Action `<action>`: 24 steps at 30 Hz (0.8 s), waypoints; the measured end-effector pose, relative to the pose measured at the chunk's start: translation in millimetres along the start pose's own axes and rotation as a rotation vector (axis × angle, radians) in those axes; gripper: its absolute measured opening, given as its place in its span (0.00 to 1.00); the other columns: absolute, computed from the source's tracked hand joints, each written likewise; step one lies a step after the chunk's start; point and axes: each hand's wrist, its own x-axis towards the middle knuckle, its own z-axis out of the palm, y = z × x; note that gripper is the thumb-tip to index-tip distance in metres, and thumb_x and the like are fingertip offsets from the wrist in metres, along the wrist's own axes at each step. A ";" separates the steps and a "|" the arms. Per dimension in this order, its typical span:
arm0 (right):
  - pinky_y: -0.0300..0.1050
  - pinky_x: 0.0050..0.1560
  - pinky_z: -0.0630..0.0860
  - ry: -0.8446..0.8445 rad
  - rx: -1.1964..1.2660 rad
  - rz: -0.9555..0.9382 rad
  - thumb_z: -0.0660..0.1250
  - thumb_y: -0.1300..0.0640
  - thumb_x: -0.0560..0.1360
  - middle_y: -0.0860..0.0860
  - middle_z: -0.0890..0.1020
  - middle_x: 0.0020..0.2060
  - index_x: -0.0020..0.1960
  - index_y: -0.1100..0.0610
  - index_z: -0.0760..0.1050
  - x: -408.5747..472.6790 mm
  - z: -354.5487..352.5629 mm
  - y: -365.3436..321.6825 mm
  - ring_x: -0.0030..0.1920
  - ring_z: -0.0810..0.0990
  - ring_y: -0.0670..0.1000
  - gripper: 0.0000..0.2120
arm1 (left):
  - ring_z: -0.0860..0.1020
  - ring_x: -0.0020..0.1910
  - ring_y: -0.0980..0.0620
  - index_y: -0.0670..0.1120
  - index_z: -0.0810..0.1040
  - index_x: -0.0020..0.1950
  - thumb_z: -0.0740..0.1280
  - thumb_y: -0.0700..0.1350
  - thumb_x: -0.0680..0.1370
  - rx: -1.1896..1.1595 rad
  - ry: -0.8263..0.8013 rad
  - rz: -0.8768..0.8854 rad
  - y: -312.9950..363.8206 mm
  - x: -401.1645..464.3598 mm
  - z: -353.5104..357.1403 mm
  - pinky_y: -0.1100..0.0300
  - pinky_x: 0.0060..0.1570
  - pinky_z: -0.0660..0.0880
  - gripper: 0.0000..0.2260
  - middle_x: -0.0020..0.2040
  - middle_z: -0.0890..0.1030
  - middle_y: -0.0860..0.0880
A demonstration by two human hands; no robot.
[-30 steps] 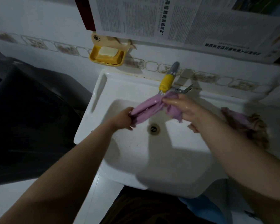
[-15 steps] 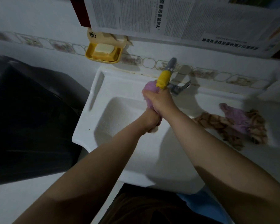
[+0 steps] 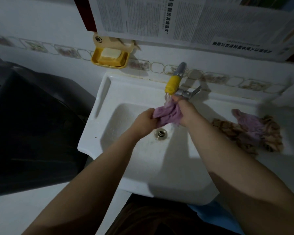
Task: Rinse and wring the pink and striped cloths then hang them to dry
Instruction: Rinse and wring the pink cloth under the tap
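Note:
A bunched pink cloth [image 3: 166,114] hangs over the white sink [image 3: 119,85], just below the yellow-tipped tap [image 3: 173,83], where water runs onto it. My left hand [image 3: 145,122] grips its left end and my right hand [image 3: 187,114] grips its right end. On the sink's right ledge lies a brown striped cloth [image 3: 234,131] in a heap with another pink cloth [image 3: 251,124] on top of it. The drain [image 3: 160,133] shows below my hands.
A yellow soap dish [image 3: 109,56] with a bar of soap hangs on the wall above the sink's left corner. Newspaper sheets [image 3: 193,19] cover the wall above. A dark machine [image 3: 24,124] stands to the left of the sink.
My hands were pressed together at the tap with the cloth balled up; now they have lowered and drawn apart, spreading the pink cloth between them under the running water.

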 end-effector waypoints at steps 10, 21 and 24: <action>0.47 0.51 0.75 0.276 -0.836 -0.126 0.75 0.56 0.70 0.58 0.69 0.69 0.75 0.60 0.32 -30.3 -26.1 -40.3 0.59 0.75 0.56 0.56 | 0.78 0.35 0.53 0.47 0.75 0.54 0.66 0.42 0.77 -0.138 0.078 -0.057 -17.0 13.7 -20.9 0.63 0.29 0.74 0.06 0.40 0.80 0.47; 0.43 0.38 0.72 -0.308 -1.417 0.183 0.76 0.47 0.68 0.52 0.79 0.38 0.50 0.53 0.74 -88.5 -18.0 -38.2 0.37 0.77 0.51 0.17 | 0.79 0.51 0.53 0.44 0.73 0.60 0.61 0.26 0.76 -0.258 -0.249 -0.096 -59.6 -5.8 -69.9 0.65 0.47 0.78 0.18 0.55 0.77 0.42; 0.38 0.28 0.74 -0.374 -1.313 0.180 0.72 0.53 0.72 0.50 0.80 0.26 0.50 0.56 0.74 -109.0 4.8 -39.6 0.27 0.79 0.49 0.12 | 0.63 0.70 0.53 0.51 0.57 0.77 0.72 0.37 0.74 0.106 -0.541 -0.054 -39.9 -12.2 -73.3 0.60 0.64 0.65 0.37 0.72 0.62 0.52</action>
